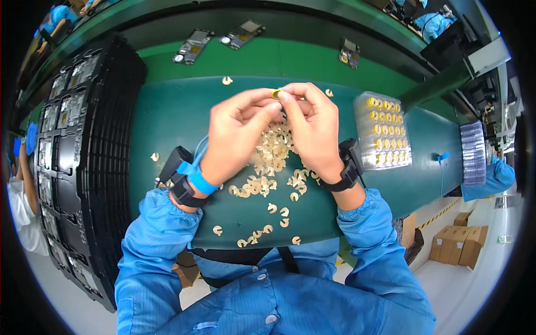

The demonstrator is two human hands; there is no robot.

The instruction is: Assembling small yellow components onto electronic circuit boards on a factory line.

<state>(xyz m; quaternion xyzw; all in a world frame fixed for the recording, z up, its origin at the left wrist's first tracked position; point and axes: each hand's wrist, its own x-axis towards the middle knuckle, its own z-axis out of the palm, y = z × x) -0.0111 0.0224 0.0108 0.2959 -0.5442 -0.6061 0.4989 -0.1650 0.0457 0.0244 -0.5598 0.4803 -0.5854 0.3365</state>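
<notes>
Above the green mat (206, 123), my left hand (237, 125) and my right hand (314, 125) meet at the fingertips. Pinched between them is a small yellow ring (276, 94), partly covered by fingers and thumbs. Below the hands lies a heap of cream C-shaped pieces (268, 153), and the hands hide part of it. More such pieces are scattered toward the near edge. To the right of my right hand stands a clear plastic tray (360, 131) with rows of round yellow parts, several bearing cream pieces. A blue strap (204, 183) circles my left wrist.
A tall stack of black trays (106, 145) holding circuit boards rises at the left. Several circuit boards (193, 46) lie along the far green strip. Stacked clear trays (473, 153) stand far right, near a person's blue sleeve (491, 177). Cardboard boxes (458, 244) sit on the floor.
</notes>
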